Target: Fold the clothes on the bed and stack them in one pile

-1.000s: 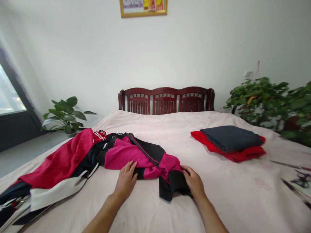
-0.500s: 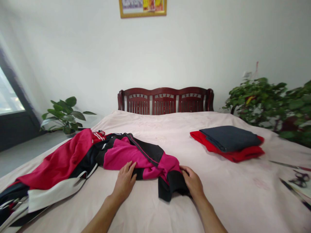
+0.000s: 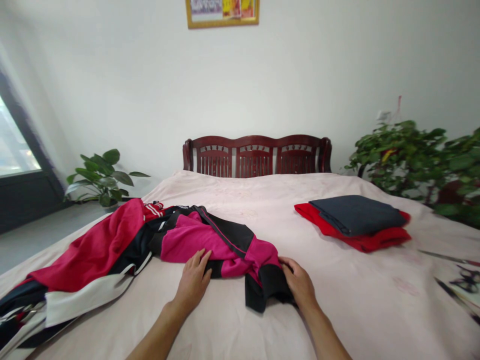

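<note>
Left hand (image 3: pixel 194 280) is seen at 7 o'clock, fingers laid near-together on the edge of the magenta-and-black garment (image 3: pixel 210 246), spread crumpled at 6; grip cannot be told. Right hand (image 3: pixel 300 285) at 5: fingertips partly hidden at the dark cuff (image 3: pixel 275 281); pinch cannot be told. Red-and-navy clothing (image 3: pixel 93 255) at 8 and slender black item (image 3: pixel 445 286) at 4 are cropped. Flat folded stack (image 3: pixel 358 215) noted at 3–4. Plant (image 3: pixel 99 167) at 9 is potted, pot (image 3: pixel 108 201) part-hidden. Gilt picture frame (image 3: pixel 223 23) is cropped at 12.

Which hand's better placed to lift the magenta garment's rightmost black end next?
Probably the right hand: its fingers touch that black end, while the left hand rests at the magenta garment's near edge, farther left.
</note>
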A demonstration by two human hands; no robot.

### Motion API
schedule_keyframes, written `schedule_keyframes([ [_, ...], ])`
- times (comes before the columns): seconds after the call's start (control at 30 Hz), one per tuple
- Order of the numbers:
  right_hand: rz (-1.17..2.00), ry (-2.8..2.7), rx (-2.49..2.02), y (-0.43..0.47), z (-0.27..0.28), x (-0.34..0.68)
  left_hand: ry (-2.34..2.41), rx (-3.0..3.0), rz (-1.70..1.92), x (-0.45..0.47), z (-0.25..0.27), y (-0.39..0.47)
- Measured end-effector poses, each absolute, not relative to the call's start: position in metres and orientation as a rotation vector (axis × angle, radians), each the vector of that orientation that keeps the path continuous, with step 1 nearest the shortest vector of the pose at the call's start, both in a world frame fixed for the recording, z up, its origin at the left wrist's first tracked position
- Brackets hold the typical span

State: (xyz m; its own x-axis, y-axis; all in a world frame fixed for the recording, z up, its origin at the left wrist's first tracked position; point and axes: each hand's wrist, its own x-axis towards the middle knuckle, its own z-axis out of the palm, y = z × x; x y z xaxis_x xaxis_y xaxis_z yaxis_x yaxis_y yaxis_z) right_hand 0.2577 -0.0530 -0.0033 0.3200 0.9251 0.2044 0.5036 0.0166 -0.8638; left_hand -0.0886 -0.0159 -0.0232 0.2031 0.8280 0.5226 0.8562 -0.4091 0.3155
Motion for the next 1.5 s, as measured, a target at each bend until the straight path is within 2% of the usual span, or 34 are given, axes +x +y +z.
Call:
schedule_keyframes([
  [0.8,0.417,-1.509,-1.731,-0.056,0.001,0.25,-1.684,-2.394,-1.012,-0.088,-0.018,-0.018],
  [1.0,0.405,-1.487,-1.728,-0.056,0.001,0.248,-1.342,-2.553,-0.888,-0.066,0.012,-0.049],
  [1.1,0.556,-1.424,-1.591,-0.056,0.001,0.244,-1.233,-2.62,-0.81,-0.043,0.021,-0.056],
  [1.37,1.268,-1.064,-0.906,-0.084,0.026,0.197,-1.104,-2.803,-0.798,0.002,0.03,-0.029],
  [1.43,1.39,-1.01,-0.765,-0.092,0.035,0.186,-1.115,-2.92,-0.953,0.007,0.033,-0.026],
  [1.5,1.447,-1.002,-0.669,-0.095,0.042,0.182,-1.284,-3.039,-1.414,0.013,0.041,-0.024],
])
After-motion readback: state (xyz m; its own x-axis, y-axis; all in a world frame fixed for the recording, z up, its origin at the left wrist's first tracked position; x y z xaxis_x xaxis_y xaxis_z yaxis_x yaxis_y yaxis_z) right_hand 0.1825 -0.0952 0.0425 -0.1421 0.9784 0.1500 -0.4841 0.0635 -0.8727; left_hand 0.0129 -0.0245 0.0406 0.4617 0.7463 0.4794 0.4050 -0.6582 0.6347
